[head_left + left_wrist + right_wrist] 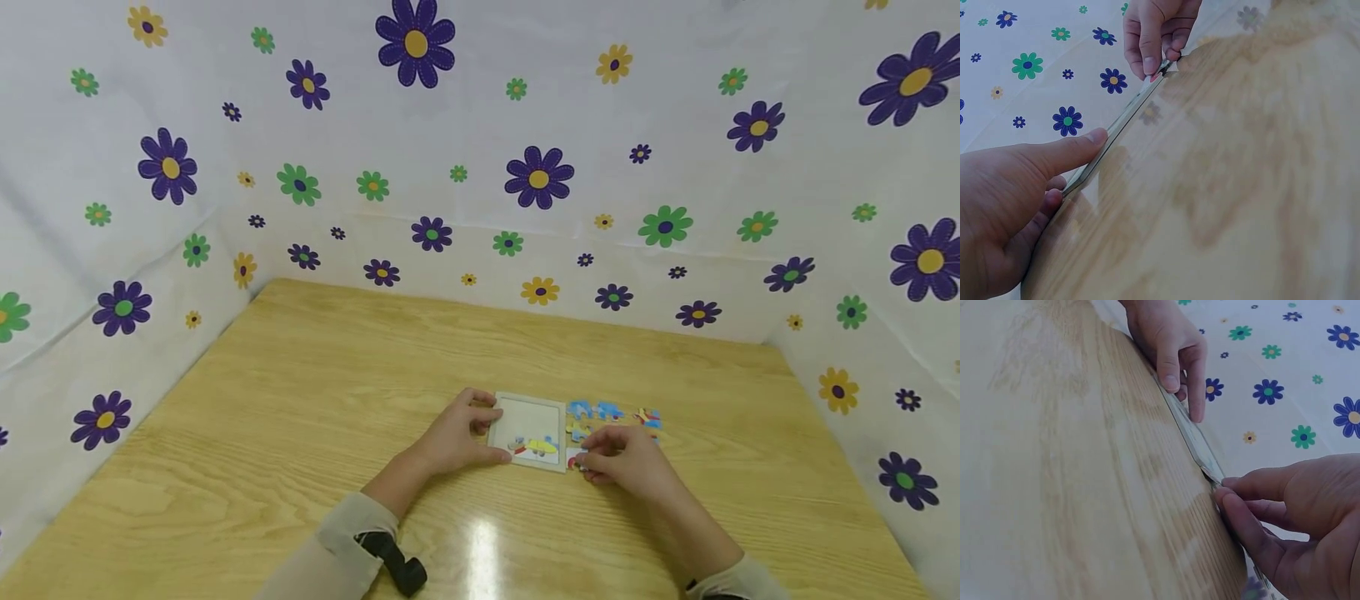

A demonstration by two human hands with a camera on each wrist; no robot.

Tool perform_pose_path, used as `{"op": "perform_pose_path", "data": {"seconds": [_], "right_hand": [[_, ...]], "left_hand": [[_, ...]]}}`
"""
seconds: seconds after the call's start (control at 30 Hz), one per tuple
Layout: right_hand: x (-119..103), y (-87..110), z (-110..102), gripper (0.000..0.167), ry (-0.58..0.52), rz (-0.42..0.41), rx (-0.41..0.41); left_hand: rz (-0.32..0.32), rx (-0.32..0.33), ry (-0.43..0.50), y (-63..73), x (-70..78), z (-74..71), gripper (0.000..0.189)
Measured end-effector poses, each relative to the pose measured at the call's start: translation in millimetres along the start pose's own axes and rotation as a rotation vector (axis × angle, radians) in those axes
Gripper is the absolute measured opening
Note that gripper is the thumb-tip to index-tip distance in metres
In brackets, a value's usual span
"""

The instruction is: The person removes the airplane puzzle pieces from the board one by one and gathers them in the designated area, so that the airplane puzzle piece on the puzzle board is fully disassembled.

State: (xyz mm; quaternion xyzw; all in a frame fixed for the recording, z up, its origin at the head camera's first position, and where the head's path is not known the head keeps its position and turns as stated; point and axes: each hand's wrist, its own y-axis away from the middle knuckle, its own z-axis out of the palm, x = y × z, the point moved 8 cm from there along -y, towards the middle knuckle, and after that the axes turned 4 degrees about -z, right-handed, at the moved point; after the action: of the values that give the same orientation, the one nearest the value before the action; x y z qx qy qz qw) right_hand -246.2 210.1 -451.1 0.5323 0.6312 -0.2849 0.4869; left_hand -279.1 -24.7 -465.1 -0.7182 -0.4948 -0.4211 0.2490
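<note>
A square puzzle tray [528, 397] with a pale rim lies flat on the table. A few joined pieces showing a yellow shape [543, 447] fill its lower part. My left hand [459, 433] grips the tray's left side, thumb at the near corner and fingers farther up; the left wrist view shows the thumb [1075, 153] on the rim. Just beyond the tray's near right corner, my right hand [626, 458] pinches a white and red puzzle piece [574, 458] between thumb and fingers. That piece is partly hidden by the fingertips.
Loose blue puzzle pieces [596, 409] and a yellow-and-blue piece [577, 431] lie right of the tray. Red, yellow and blue pieces [648, 417] sit farther right, partly behind the right hand. A flower-printed cloth [480, 200] encloses the wooden table [360, 367] at back and sides.
</note>
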Motion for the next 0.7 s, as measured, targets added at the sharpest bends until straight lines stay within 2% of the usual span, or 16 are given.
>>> {"op": "perform_pose_path", "data": {"seconds": [0.3, 0.7], "right_hand": [[-1.6, 5.3, -1.6, 0.024, 0.119, 0.005, 0.072], [-9.1, 3.6, -1.4, 0.023, 0.139, -0.019, 0.078]], "left_hand": [[0.001, 0.001, 0.000, 1.3, 0.8, 0.2, 0.074], [0.009, -0.003, 0.024, -0.1, -2.1, 1.4, 0.075]]}}
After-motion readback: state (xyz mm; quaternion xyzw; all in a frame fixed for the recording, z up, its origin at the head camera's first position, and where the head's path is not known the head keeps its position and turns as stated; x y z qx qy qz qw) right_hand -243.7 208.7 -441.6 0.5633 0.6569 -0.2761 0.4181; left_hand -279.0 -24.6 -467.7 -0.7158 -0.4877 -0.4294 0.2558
